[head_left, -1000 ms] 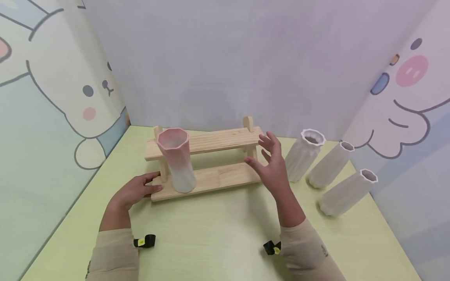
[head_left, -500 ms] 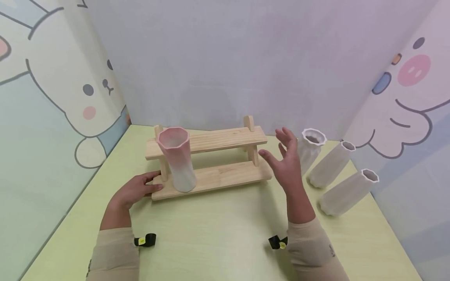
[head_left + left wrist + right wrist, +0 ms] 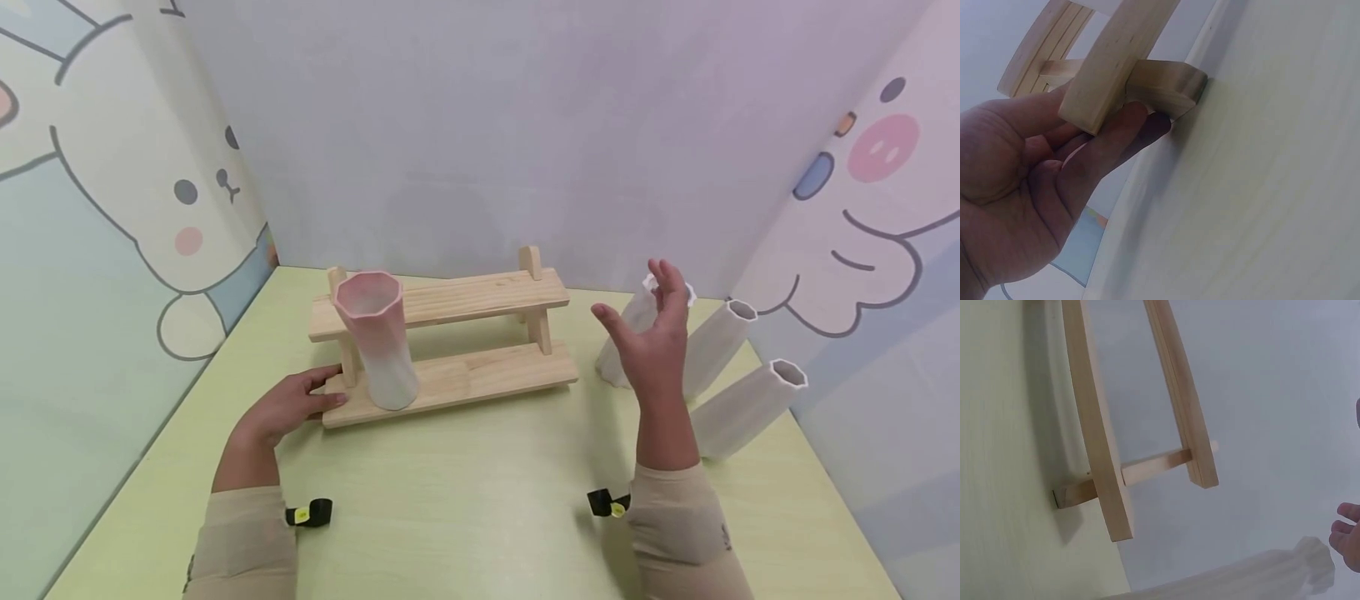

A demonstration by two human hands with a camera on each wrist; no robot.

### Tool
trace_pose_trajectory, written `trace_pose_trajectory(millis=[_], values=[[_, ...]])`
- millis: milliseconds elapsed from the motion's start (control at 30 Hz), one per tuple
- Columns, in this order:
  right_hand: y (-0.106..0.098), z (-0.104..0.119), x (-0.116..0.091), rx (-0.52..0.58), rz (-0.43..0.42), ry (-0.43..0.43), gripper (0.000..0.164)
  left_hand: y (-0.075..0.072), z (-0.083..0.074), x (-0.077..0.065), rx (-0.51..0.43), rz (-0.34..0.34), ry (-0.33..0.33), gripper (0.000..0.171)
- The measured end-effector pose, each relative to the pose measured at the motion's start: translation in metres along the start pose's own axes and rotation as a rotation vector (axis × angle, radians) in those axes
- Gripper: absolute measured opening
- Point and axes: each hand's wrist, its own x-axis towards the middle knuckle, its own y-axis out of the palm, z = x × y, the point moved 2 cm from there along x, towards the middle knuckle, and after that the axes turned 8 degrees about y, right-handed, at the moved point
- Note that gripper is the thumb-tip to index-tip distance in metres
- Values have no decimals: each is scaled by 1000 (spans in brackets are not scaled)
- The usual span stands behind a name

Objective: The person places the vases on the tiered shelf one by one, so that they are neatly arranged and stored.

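My left hand point(image 3: 283, 408) grips the left end of a two-tier wooden shelf point(image 3: 487, 377). In the left wrist view its fingers point(image 3: 1094, 150) curl about the end of the lower board point(image 3: 1113, 69). A pink-and-white vase point(image 3: 390, 358) stands upright at that board's left part. Raised in front of a white vase with a frilled rim point(image 3: 615, 362), my right hand point(image 3: 656, 350) has its thumb and fingers spread, holding nothing. Part of this vase is hidden behind the hand. The right wrist view catches only fingertips point(image 3: 1347, 540) beside the vase point(image 3: 1241, 575).
Two more white vases stand at the right: one farther back point(image 3: 712, 346), one nearer point(image 3: 746, 412). Both are partly covered by the right hand and forearm. The pale yellow-green tabletop point(image 3: 465, 500) meets a plain wall point(image 3: 480, 150) behind and cartoon-printed panels point(image 3: 847, 275) at the sides.
The right hand has moved right, from the shelf's right end to in front of the frilled white vase. The left hand, shelf and pink-and-white vase have stayed put.
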Motion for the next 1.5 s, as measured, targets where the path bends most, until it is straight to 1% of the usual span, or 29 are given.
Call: trace_pose_trajectory(millis=[67,133,267,367,467,500,567,700,800,867,967,1100,1267,1367,1500], values=[[-3,0,1,-23,-23,-28,91,0,1,0,-3,1,2,79],[-6,-1,2,-19,-44,-38,90,0,1,0,-7,1,6,79],[-14,-4,5,-17,-101,-21,91,0,2,-1,-7,3,11,80],[-19,-9,7,-62,-147,-18,92,0,2,-1,-4,3,8,80],[-22,-17,8,-111,-178,6,93,0,2,-1,-4,3,2,80],[-23,-19,9,-120,-180,24,94,0,2,-1,-4,3,0,81],[-23,-25,11,-102,-166,83,95,0,2,-1,-6,2,-4,81],[-20,-40,18,2,-129,172,97,0,2,-1,-7,1,-12,81],[-19,-52,21,67,-139,190,97,0,2,-1,-9,0,-14,81],[-18,-59,22,91,-156,197,98,0,1,-1,-6,-1,-13,81],[-17,-66,23,121,-166,235,101,0,1,-1,-2,-2,-15,81],[-16,-72,24,120,-161,303,100,0,1,-1,0,-3,-20,81],[-15,-78,27,74,-152,386,93,-1,0,-1,1,-1,-8,81],[-15,-80,29,67,-149,415,90,-1,1,-1,0,3,2,80],[-16,-82,33,82,-152,425,86,-1,1,0,3,2,17,79]])
